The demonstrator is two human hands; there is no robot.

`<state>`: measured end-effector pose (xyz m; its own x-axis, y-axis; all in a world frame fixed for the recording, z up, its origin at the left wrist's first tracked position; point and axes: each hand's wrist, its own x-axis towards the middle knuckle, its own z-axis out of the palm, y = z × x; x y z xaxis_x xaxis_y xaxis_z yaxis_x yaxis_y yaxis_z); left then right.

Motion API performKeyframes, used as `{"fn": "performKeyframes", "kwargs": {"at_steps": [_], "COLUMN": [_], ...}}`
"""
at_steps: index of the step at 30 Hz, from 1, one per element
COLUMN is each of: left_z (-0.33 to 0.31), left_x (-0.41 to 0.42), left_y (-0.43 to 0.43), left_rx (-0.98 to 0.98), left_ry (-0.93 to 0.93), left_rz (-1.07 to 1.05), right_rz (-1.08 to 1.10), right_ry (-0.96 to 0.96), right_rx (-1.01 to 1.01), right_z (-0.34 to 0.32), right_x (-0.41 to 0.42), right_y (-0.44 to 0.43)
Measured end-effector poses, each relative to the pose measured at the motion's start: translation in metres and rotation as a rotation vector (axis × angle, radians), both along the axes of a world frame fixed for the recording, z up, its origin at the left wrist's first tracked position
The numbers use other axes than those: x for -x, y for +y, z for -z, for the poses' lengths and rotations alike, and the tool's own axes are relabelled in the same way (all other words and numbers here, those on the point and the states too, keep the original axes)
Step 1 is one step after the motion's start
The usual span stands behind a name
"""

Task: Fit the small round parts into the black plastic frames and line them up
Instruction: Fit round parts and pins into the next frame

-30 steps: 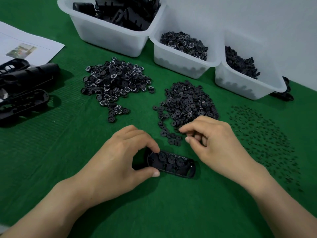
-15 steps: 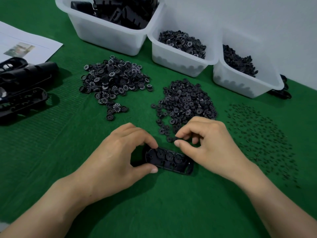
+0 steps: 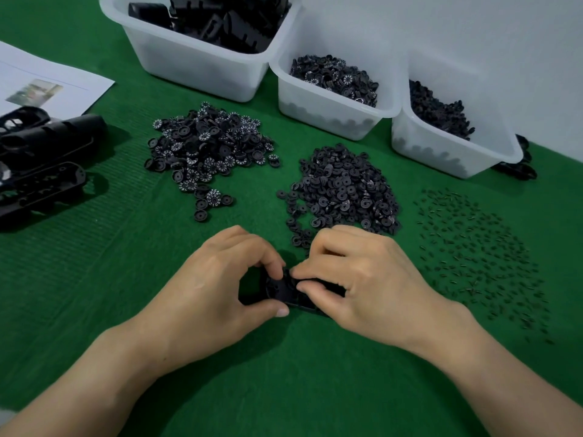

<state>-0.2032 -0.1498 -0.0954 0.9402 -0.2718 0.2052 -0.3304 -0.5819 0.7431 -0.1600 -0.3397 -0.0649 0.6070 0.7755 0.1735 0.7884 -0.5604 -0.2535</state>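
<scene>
A black plastic frame [image 3: 280, 290] lies on the green mat at the centre. My left hand [image 3: 220, 291] grips its left end between thumb and forefinger. My right hand [image 3: 356, 279] covers the frame's right part, with thumb and forefinger pinched together over the frame. Whether a small round part sits between those fingertips is hidden. Just beyond my hands lies a pile of plain black round parts [image 3: 344, 190]. A pile of numbered round wheels [image 3: 208, 149] lies further left.
Small dark pins [image 3: 479, 253] are scattered on the mat at the right. Three white bins stand at the back: frames [image 3: 202, 58], numbered wheels [image 3: 331, 96], black parts [image 3: 448, 143]. More black frames [image 3: 41, 165] and a paper sheet [image 3: 47, 86] lie at the left.
My right hand has moved from the edge of the plain round parts pile down and left onto the frame. My left hand has kept its grip on the frame's left end.
</scene>
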Motion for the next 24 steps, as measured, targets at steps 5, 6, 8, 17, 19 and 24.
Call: {"fn": "performKeyframes", "kwargs": {"at_steps": [5,6,8,17,19,24], "left_z": [0.0,0.0,0.0,0.0,0.0,0.001], "left_x": [0.0,0.0,0.0,0.001,0.001,0.0], "left_y": [0.0,0.0,0.001,0.0,0.0,0.001], "left_rx": [-0.008,-0.007,0.001,-0.017,-0.011,-0.018], "left_ry": [-0.001,0.004,0.016,0.002,0.005,0.01], "left_rz": [0.0,0.001,0.001,-0.003,-0.001,-0.003], "right_rz": [0.018,0.093,0.257,0.312,0.3,0.129], "right_ry": [0.109,0.178,0.226,0.203,0.207,0.265], "right_rx": [0.006,-0.047,-0.09,-0.044,-0.079,-0.09], "right_z": [-0.004,-0.005,-0.005,0.007,0.005,-0.004], "right_x": [-0.003,-0.007,-0.016,-0.016,-0.017,-0.003], "right_y": [-0.002,-0.005,-0.011,-0.001,-0.004,-0.016]}}
